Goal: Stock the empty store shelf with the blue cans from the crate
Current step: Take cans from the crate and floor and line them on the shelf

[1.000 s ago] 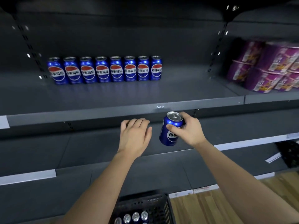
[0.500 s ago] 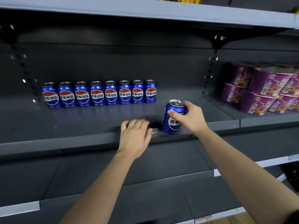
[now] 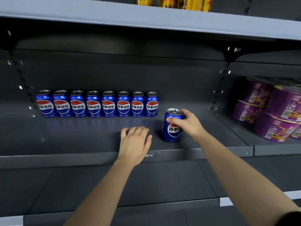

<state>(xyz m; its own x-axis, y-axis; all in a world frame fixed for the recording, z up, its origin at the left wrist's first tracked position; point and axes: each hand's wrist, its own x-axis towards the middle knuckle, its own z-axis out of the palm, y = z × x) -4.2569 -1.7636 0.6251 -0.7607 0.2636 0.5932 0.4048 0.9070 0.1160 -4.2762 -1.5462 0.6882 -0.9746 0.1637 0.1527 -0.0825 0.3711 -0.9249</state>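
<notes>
Head view: the right hand grips a blue can by its upper side wall, thumb across the front and fingers curled round the back just under the rim. The can stands upright near the front of the shelf; whether its base touches the deck I cannot tell. The left hand, at nine o'clock from the can, lies flat and relaxed on the shelf, holding nothing. A row of eight cans stands along the back, at ten o'clock from the held one, with free space at the row's right end, about eleven o'clock. Purple packs sit at three o'clock, gold cans at twelve on the shelf above.

With its tab down, the can looks sealed, so probably full: moderately heavy, stiff under pressure, with a glossy wall that may slip. A wrap round the upper half seems the surest hold.
</notes>
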